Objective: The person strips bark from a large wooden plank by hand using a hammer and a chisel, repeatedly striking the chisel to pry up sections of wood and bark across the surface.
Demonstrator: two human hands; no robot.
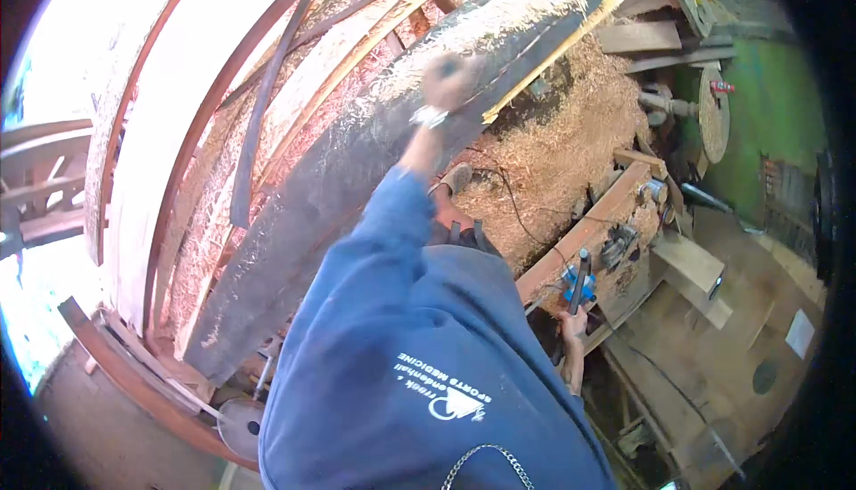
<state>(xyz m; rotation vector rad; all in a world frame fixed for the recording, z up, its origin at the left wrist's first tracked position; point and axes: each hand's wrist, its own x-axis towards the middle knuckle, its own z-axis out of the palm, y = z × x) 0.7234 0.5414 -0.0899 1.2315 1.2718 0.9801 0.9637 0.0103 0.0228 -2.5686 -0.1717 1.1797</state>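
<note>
My left hand point(449, 81), blurred and with a bracelet at the wrist, is over a long, wide, dark plank point(314, 182). Pale wood shavings point(528, 15) lie along the plank's far part, around and beyond that hand. Whether its fingers hold anything is not clear. My right hand point(572, 324) is low at my right side, closed around a dark bar-like tool point(580, 283) with a metal end. A blue tool or fitting point(579, 288) shows behind this bar, beside a wooden beam. A pale, rough-edged wood strip point(555, 52) runs along the plank's right edge.
Shavings point(568, 135) cover the floor ahead, with a dark cord point(511, 196) across them. My foot point(458, 177) is beside the plank. At right a beam point(588, 222) borders a bench with a metal power tool point(618, 244). Long boards point(194, 122) stand at left.
</note>
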